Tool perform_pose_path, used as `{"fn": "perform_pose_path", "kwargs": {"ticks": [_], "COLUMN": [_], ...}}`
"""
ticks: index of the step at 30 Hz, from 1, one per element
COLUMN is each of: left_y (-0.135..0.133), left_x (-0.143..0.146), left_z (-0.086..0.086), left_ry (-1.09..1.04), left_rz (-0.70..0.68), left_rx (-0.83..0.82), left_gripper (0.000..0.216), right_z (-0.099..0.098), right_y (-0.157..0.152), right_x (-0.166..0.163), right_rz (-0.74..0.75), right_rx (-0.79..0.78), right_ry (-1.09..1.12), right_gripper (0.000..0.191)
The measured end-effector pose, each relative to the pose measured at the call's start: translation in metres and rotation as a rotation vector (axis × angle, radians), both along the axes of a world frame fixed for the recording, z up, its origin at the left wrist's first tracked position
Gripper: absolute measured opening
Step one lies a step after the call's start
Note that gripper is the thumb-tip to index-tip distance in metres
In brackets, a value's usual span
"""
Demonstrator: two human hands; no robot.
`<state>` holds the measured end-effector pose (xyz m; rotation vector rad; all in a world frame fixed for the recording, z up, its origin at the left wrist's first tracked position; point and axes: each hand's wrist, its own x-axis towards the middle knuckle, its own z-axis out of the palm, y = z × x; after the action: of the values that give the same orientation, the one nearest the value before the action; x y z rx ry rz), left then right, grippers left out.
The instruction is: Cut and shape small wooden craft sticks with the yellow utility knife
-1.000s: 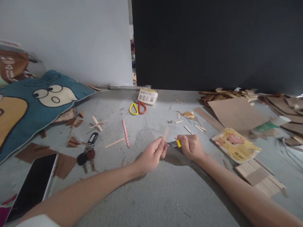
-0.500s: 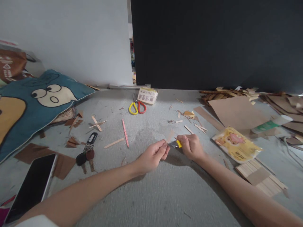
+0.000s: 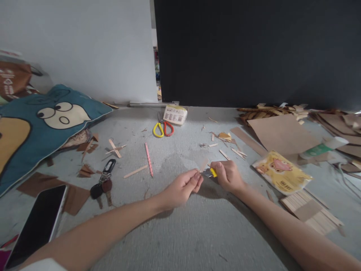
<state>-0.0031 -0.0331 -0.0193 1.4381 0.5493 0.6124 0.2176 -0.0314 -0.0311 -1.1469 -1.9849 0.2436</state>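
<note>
Left hand [image 3: 182, 188] pinching stick [image 3: 204, 164]; right hand [image 3: 228, 175] clenched round cutter [image 3: 213, 172], blade [image 3: 207, 173] beside left fingertips [image 3: 197, 177]: a slip off the narrow stick could cut them.

I pinch a slim pale wooden stick [image 3: 204, 164], its top leaning right, and grip a yellow knife [image 3: 213, 172], grey blade [image 3: 207, 173] pointing left

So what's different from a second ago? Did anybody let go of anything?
The left hand moved a little right, toward the right hand, and the stick it pinches went along, leaning a bit more rightward. Nothing was let go: the right hand still grips the knife. The scissors and keys stayed put.
</note>
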Motion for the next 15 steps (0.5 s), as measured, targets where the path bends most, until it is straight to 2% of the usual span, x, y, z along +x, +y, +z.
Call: {"fn": "perform_pose_path", "kwargs": {"ticks": [15], "left_y": [-0.0010], "left_x": [0.0036], "left_z": [0.0039], "left_ry": [-0.055], "left_rz": [0.001], "left_rx": [-0.102], "left_gripper": [0.055], "right_z": [0.0022], "right_y": [-0.0008], "right_x": [-0.0005], "right_rz": [0.041], "right_rx": [-0.042], "right_ry": [0.013], "right_gripper": [0.060]}}
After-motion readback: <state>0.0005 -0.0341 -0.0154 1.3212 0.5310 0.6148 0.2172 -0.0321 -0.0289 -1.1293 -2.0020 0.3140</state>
